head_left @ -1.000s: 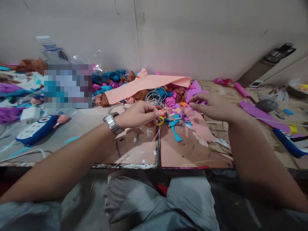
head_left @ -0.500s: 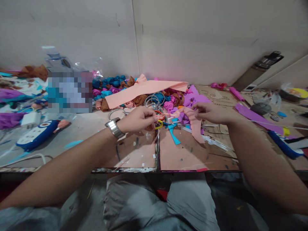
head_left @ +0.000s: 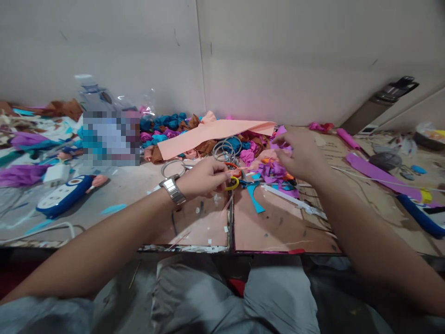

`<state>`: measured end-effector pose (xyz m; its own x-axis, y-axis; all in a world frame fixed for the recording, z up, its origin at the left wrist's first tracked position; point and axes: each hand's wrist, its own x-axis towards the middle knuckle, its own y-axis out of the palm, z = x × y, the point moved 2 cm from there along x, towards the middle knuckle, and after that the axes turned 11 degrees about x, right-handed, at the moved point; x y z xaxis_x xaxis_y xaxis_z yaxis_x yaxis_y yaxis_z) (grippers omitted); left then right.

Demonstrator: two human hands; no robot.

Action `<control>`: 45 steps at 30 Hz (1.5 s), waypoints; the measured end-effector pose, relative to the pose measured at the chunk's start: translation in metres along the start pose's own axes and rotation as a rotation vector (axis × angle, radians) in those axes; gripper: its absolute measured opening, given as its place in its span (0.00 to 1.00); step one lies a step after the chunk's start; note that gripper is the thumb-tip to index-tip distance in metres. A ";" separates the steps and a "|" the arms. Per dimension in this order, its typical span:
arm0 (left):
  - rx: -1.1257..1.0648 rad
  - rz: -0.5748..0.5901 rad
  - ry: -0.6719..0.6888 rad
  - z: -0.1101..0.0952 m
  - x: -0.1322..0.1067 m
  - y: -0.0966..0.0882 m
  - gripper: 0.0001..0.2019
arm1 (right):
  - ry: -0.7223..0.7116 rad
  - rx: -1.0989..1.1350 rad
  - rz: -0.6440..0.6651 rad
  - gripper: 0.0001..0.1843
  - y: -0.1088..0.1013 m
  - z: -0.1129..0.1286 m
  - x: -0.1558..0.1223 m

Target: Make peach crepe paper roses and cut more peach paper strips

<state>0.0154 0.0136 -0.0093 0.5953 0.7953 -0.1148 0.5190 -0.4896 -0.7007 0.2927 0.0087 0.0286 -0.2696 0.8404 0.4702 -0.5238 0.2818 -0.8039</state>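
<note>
My left hand (head_left: 205, 178), with a metal watch at the wrist, is closed in a pinch over the board. A small piece of peach crepe paper (head_left: 235, 173) shows at its fingertips. Right beside those fingers lie yellow-handled scissors (head_left: 232, 184) and an orange-red handle loop. My right hand (head_left: 299, 154) hovers over the scraps with fingers apart and nothing visible in them. Near its fingertips, a loose peach strip (head_left: 264, 157) lies by purple paper scraps (head_left: 273, 172). A blue paper strip (head_left: 255, 198) rests between the hands.
A long peach paper sheet (head_left: 215, 132) lies across crumpled coloured paper and wire coils (head_left: 225, 150). Power strips stand left (head_left: 67, 195) and right (head_left: 422, 215). A clear bottle (head_left: 93, 97) is at back left, a dark flask (head_left: 380, 104) at back right.
The right hand has lifted up and away, and its fingers have let go of the peach strip, which now lies among the scraps. The left hand stays pinched in nearly the same place.
</note>
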 end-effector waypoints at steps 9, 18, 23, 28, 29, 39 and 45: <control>-0.069 0.030 0.015 -0.006 -0.001 -0.001 0.20 | -0.270 0.198 0.117 0.06 0.052 0.045 -0.015; 0.389 -0.045 0.247 -0.005 0.000 -0.001 0.17 | -0.217 0.316 0.258 0.14 0.062 0.042 -0.026; 0.401 0.027 0.322 -0.007 -0.001 0.002 0.16 | -0.228 0.262 0.254 0.12 0.069 0.050 -0.032; 0.366 0.070 0.333 -0.011 -0.003 0.003 0.14 | -0.227 0.304 0.224 0.09 0.072 0.054 -0.034; 0.361 0.076 0.331 -0.011 -0.003 0.004 0.14 | -0.225 0.320 0.214 0.08 0.072 0.053 -0.035; 0.297 0.082 0.309 -0.009 -0.002 0.005 0.17 | -0.190 0.380 0.169 0.05 0.069 0.058 -0.038; -0.100 0.277 0.084 -0.003 -0.003 0.013 0.18 | -0.184 0.362 0.155 0.03 0.069 0.059 -0.038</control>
<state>0.0220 0.0042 -0.0158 0.7693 0.5959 -0.2303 0.3849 -0.7200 -0.5775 0.2190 -0.0313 -0.0231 -0.4899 0.7542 0.4372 -0.7067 -0.0499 -0.7058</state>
